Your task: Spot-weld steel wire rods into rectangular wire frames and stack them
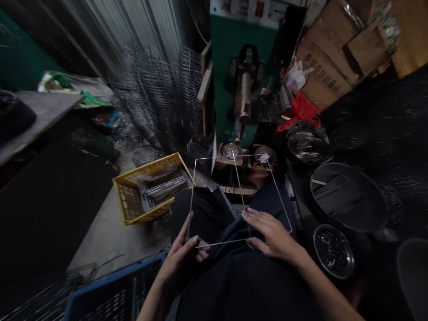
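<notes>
Holding a wire frame (234,196) over the lap: left hand (182,258) pinches its near-left corner, right hand (272,236) lies closed on the near-right part, fingers at the middle wire. The frame's far edge reaches toward a green machine (230,58). Yellow crate (152,189) with wire pieces stands left of the frame; blue crate (113,294) below it; a dish of small parts (333,250) right.

Dim, edges warped, corners perhaps blurred
</notes>
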The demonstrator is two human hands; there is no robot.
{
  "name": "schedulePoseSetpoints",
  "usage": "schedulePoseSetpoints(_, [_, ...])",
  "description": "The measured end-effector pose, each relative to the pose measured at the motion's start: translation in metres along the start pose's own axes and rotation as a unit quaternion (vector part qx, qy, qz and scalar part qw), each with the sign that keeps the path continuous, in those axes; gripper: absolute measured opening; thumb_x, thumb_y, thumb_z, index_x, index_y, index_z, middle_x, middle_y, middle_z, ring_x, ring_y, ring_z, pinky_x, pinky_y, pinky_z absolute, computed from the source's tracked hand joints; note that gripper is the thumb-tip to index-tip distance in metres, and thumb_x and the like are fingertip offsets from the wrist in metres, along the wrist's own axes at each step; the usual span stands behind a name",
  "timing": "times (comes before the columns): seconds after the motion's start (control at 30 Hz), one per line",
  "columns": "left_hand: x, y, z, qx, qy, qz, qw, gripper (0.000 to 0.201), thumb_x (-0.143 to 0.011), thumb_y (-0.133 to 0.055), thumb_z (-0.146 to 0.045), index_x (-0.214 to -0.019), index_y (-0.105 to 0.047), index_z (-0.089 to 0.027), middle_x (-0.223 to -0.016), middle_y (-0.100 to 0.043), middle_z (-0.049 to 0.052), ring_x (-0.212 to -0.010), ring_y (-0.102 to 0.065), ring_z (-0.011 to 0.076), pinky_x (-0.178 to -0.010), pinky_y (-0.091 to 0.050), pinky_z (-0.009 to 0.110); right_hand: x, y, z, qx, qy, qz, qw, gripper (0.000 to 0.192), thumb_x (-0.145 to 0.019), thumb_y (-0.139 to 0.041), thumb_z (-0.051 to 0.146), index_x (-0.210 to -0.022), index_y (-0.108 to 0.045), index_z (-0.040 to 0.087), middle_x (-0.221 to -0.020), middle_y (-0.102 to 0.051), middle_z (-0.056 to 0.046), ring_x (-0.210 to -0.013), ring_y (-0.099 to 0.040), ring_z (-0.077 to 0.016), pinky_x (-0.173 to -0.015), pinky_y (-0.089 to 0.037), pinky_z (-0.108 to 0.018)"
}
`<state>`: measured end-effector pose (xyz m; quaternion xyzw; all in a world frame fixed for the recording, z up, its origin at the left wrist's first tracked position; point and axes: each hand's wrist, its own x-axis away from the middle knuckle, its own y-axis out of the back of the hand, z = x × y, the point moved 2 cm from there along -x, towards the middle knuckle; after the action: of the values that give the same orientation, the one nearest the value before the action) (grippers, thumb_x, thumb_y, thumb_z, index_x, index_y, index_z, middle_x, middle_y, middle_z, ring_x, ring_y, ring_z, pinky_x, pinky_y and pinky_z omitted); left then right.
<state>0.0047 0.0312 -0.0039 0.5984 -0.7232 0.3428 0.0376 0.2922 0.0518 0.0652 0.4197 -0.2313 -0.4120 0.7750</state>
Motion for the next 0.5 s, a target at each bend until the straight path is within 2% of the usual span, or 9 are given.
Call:
schedulePoseSetpoints(0.33, [0.002,-0.007,-0.003,0.009,-0.004,0.001,1.0,0.098,-0.088,-0.062,-0.03,-0.152,0.011,-0.025,-0.077,-0.071,0.011,-0.06,-0.065,0.0193,-0.053,-0.048,0.025,-0.018,-0.009,-0.002,-0.011,0.023,-0.004,1.0,0.063,-0.087,-0.063,0.03,-0.145,-0.04,0.022,-0.144,-0.048,-0.009,-0.136,-0.04,-0.0235,-0.109,-0.038,-0.043])
schedulePoseSetpoints(0.5, [0.002,-0.004,-0.003,0.006,-0.003,-0.001,1.0,0.095,-0.089,-0.06,-0.03,-0.152,0.01,-0.025,-0.077,-0.071,0.011,-0.06,-0.065,0.0191,-0.053,-0.048,0.025,-0.006,-0.004,-0.011,0.022,0.003,-0.003,1.0,0.06,-0.086,-0.064,0.032,-0.142,-0.044,0.02,-0.141,-0.051,-0.009,-0.133,-0.044,-0.0237,-0.109,-0.04,-0.043])
